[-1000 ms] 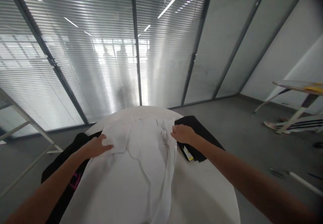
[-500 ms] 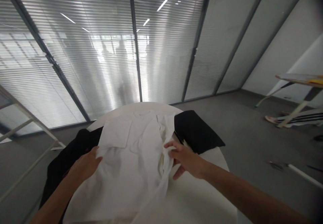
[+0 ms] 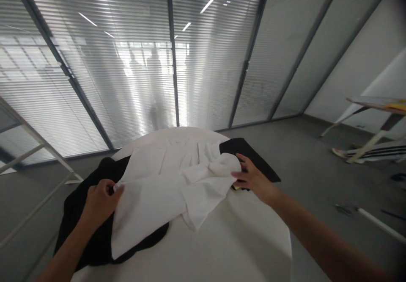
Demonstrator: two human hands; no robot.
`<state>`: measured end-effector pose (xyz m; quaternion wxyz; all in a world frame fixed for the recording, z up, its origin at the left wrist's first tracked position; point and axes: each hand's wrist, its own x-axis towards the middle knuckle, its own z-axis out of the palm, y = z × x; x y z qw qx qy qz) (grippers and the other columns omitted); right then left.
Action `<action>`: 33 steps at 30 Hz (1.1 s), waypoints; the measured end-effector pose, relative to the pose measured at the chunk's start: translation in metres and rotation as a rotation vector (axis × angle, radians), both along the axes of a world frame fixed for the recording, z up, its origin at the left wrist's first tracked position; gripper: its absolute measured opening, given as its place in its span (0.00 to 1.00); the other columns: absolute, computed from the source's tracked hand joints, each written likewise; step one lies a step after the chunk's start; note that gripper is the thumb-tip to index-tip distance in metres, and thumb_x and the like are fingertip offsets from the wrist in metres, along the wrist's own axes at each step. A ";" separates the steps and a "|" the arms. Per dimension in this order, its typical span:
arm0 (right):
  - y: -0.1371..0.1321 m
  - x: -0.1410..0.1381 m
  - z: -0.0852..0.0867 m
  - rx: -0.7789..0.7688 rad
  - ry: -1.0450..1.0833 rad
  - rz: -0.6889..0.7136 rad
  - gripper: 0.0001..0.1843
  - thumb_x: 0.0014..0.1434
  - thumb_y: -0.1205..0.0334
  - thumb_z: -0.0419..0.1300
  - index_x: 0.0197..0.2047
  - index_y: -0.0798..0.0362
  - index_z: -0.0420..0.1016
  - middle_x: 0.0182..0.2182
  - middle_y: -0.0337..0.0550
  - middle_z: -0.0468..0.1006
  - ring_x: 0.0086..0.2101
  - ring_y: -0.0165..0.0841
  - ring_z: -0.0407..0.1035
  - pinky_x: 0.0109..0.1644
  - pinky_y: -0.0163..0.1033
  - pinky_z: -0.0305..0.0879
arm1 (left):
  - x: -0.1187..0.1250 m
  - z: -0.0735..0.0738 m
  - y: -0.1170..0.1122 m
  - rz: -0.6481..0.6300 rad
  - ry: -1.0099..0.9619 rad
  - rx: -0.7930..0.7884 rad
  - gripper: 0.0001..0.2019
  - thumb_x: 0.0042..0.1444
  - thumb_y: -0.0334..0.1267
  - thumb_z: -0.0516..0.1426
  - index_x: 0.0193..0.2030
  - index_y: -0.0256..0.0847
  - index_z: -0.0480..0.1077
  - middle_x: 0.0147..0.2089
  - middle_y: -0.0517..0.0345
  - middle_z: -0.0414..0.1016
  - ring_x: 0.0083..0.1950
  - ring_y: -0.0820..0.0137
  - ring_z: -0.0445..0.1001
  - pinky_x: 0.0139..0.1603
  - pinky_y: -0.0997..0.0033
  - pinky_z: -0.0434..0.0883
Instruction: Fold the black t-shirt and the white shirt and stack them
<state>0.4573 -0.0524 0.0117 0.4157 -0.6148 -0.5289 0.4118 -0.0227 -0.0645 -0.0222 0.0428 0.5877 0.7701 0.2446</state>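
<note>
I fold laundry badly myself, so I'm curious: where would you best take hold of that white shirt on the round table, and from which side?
Probably by its two side edges, from the near side. The white shirt lies spread and rumpled across the table; the left hand already pinches its left edge, the right hand its bunched right edge.

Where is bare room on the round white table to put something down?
The near right of the round white table is bare, below the white shirt and right hand. The left is crowded by black cloth, the far right by a black folded garment.
</note>
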 end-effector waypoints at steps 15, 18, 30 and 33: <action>-0.086 -0.111 -0.053 0.289 -1.021 0.471 0.23 0.58 0.46 0.61 0.53 0.48 0.71 0.47 0.48 0.77 0.46 0.47 0.69 0.50 0.51 0.63 | 0.051 -0.009 -0.081 -0.629 0.198 -0.207 0.17 0.66 0.45 0.47 0.44 0.47 0.77 0.44 0.52 0.78 0.47 0.60 0.74 0.51 0.58 0.68; -0.076 -0.125 -0.051 0.252 -1.009 0.424 0.21 0.59 0.43 0.59 0.46 0.51 0.74 0.44 0.50 0.78 0.46 0.46 0.70 0.49 0.49 0.63 | 0.049 0.007 -0.073 -0.666 -0.010 -0.249 0.19 0.67 0.47 0.44 0.41 0.47 0.76 0.42 0.55 0.77 0.44 0.65 0.75 0.49 0.65 0.69; -0.102 -0.049 0.032 0.190 -0.096 0.424 0.19 0.62 0.49 0.56 0.25 0.52 0.67 0.24 0.38 0.71 0.28 0.30 0.67 0.33 0.34 0.61 | 0.028 0.092 -0.028 -0.318 -0.316 -0.079 0.21 0.61 0.57 0.50 0.39 0.39 0.71 0.32 0.57 0.74 0.35 0.65 0.72 0.36 0.70 0.69; -0.125 -0.005 0.053 0.104 0.092 0.488 0.18 0.60 0.47 0.59 0.26 0.51 0.70 0.24 0.39 0.71 0.26 0.30 0.67 0.30 0.34 0.63 | 0.013 0.114 -0.018 -0.278 -0.548 -0.112 0.23 0.57 0.57 0.54 0.43 0.38 0.71 0.34 0.57 0.75 0.34 0.66 0.71 0.33 0.72 0.69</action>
